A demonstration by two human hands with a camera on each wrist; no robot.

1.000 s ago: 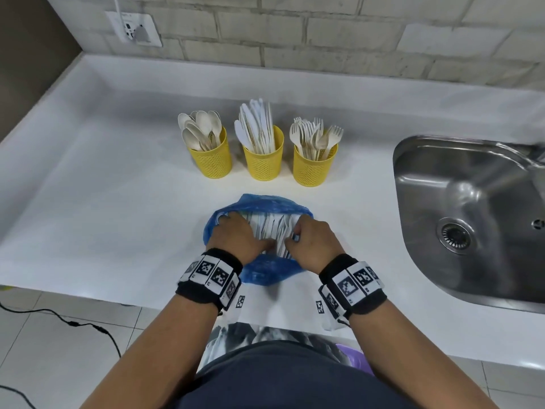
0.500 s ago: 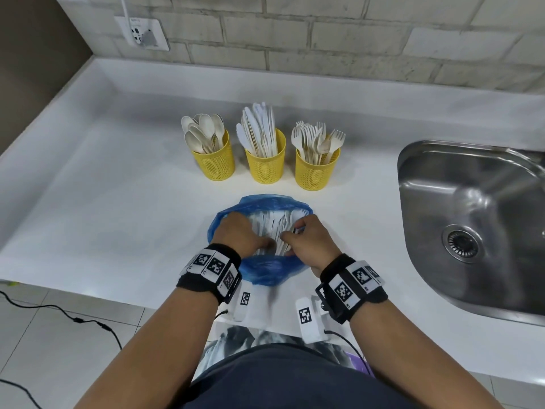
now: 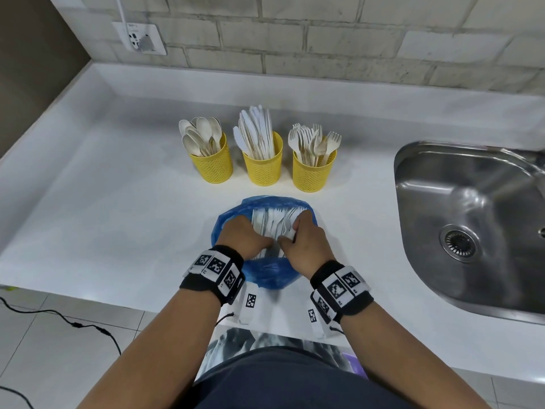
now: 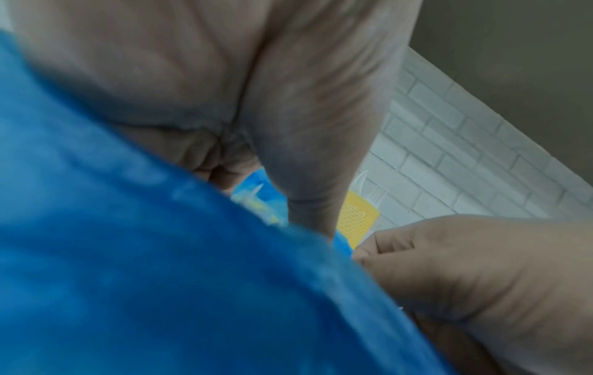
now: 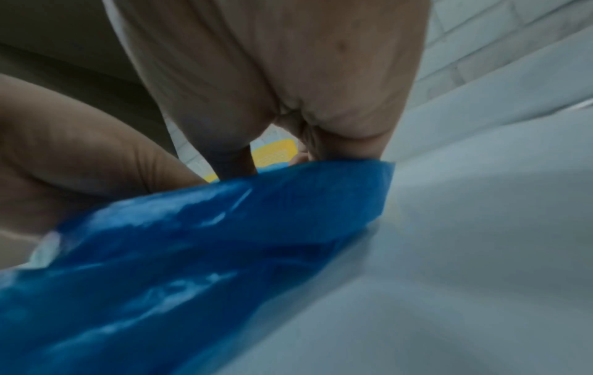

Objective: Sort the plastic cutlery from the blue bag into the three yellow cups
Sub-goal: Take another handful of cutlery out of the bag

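The blue bag (image 3: 267, 271) lies open on the white counter (image 3: 118, 219), with white plastic cutlery (image 3: 272, 221) bundled inside. Both hands reach into it. My left hand (image 3: 259, 233) curls round the left side of the bundle. My right hand (image 3: 290, 231) curls round the right side and pinches a white piece; the thumbs nearly meet. Behind the bag stand three yellow cups: spoons (image 3: 212, 166), knives (image 3: 262, 168), forks (image 3: 314, 174). In the wrist views the bag (image 4: 160, 253) (image 5: 192, 241) hides the fingertips of both hands.
A steel sink (image 3: 472, 225) is sunk into the counter on the right. A brick wall (image 3: 324, 45) with a socket (image 3: 141, 39) runs along the back. The counter's front edge is close to my body, with a cable (image 3: 73, 323) on the floor.
Both hands have drawn closer together over the middle of the bag, and the thumbs now almost touch. The bag and the cups stay where they were.
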